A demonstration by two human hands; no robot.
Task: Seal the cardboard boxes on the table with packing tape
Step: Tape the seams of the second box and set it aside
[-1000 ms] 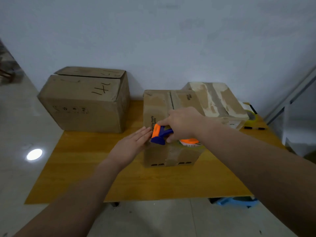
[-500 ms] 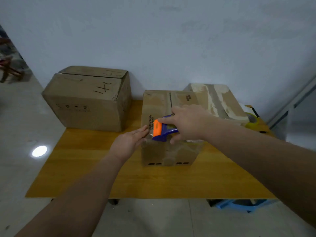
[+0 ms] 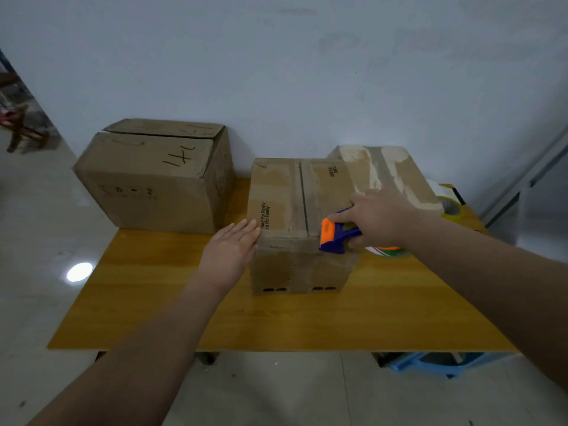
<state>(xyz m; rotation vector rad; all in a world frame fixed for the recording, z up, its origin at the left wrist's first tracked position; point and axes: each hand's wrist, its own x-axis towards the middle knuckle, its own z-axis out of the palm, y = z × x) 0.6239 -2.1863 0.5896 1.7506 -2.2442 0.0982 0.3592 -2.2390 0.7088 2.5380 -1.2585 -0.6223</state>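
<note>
A small cardboard box [image 3: 285,198] stands in the middle of the yellow table [image 3: 276,321], its top seam running front to back. My right hand [image 3: 381,219] grips a blue and orange tape dispenser [image 3: 336,236] at the box's front right top edge, the orange head close to the seam's near end. My left hand [image 3: 230,250] presses flat, fingers straight, against the box's left side near its top edge. A larger box [image 3: 147,176] marked in black pen stands at the back left. A third box [image 3: 387,170] with torn, peeled patches sits behind right.
A yellowish tape roll [image 3: 450,207] lies at the table's right back corner. The wall runs right behind the boxes. A blue plastic stool [image 3: 430,362] is under the table's front right. A metal frame [image 3: 528,167] leans at the right. Bare tabletop stretches in front of the boxes.
My right hand has carried the dispenser to the right, from the box's front left to the near end of the seam. My left hand stays pressed on the box's left side.
</note>
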